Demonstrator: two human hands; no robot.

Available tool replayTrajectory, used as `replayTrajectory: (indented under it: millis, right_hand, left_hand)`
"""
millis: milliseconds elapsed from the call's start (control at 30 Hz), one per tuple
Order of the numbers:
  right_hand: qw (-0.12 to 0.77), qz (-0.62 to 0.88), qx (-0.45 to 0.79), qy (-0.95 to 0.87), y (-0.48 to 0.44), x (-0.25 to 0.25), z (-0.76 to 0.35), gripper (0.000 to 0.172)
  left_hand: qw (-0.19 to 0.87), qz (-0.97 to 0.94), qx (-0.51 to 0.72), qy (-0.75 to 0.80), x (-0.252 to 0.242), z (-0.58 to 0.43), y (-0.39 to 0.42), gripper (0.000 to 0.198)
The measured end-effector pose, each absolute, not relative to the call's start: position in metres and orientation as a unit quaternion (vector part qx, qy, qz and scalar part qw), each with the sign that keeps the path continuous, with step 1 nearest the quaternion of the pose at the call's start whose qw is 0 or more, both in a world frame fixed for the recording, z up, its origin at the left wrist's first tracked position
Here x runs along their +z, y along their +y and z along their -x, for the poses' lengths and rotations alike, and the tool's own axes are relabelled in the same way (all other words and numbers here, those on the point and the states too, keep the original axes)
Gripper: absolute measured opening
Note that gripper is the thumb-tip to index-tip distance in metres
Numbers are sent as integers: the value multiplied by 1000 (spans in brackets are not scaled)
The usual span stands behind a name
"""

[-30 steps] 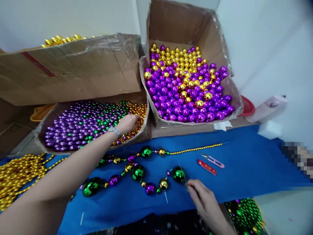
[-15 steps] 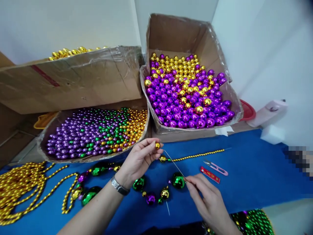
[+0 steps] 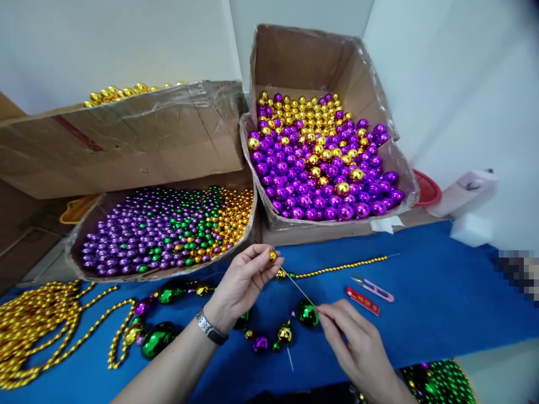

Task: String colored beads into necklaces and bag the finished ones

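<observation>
The person's L hand, just below the ctr of view at 6 o'clock, pinches one small gold bead b/w thumb and index finger, w/ the other fingers curled loosely. A watch is worn on this wrist. The R hand, at 5 o'clock, has its thumb and index finger pressed together on a thin needle, which points to 10 o'clock, its tip near the gold bead; one cannot tell if it has entered the hole. Just beside the R fingertips lies a big green ball, and from it the string of mixed beads (gold, purple, green) runs toward 8 o'clock on the blue cloth, partly hidden behind the L hand and arm. At 4 o'clock there are pink-handled snips and a red packet, v. near each other. A strand of small gold beads lies b/w these and the lg. box at 1 o'clock, which holds purple & gold balls. At 9 o'clock a 2nd box holds small purple, green & gold beads; at 8 o'clock, a pile of gold strands.
</observation>
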State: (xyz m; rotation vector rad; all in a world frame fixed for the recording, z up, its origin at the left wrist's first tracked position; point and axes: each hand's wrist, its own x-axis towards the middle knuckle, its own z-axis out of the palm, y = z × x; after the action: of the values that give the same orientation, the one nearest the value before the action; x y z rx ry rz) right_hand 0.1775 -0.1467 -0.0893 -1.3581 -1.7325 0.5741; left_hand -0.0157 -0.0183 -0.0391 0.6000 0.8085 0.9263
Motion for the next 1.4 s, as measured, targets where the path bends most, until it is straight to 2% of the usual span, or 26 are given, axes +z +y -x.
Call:
replayTrajectory:
  millis: [433, 633, 800, 900, 1000, 1067, 1100, 1167, 1267, 1400]
  right_hand:
    - [399, 553, 210, -700, -147, -88, -178, 20]
    - [383, 559, 174, -714, -146, -92, -177, 22]
    - [417, 561, 177, -692, -144, -91, -175, 20]
    - [450, 561, 168, -674, -141, -89, -176, 18]
    - [466, 565, 133, -668, -139, -89, -179, 17]
    - [467, 570, 111, -667, -138, -90, -181, 15]
    - [467, 571, 103, -668, -138, -90, -181, 14]
    - [465, 574, 96, -667, -137, -91, -181, 13]
    - [464, 577, 111, -663, -137, -91, -181, 15]
    - [468, 575, 137, -657, -135, -90, -180, 16]
  left_hand:
    - [764, -290, 429, 385, -38, 13, -22, 19]
    - [721, -363, 452, 379, -39, 10, -24, 17]
    - [676, -454, 435, 384, -30, 4, -24, 22]
    - [550, -616, 423, 374, -7, -3, -3, 24]
    - [246, -809, 373, 381, 19, -15, 41, 30]
    - [40, -884, 238, 401, 30, -27, 75, 34]
    - [-26, -896, 162, 414, 32, -33, 90, 34]
    - [-67, -900, 91, 421, 31, -43, 115, 28]
    - [-65, -908, 47, 411, 24, -51, 134, 21]
    - [-59, -918, 5, 393, 18, -50, 139, 33]
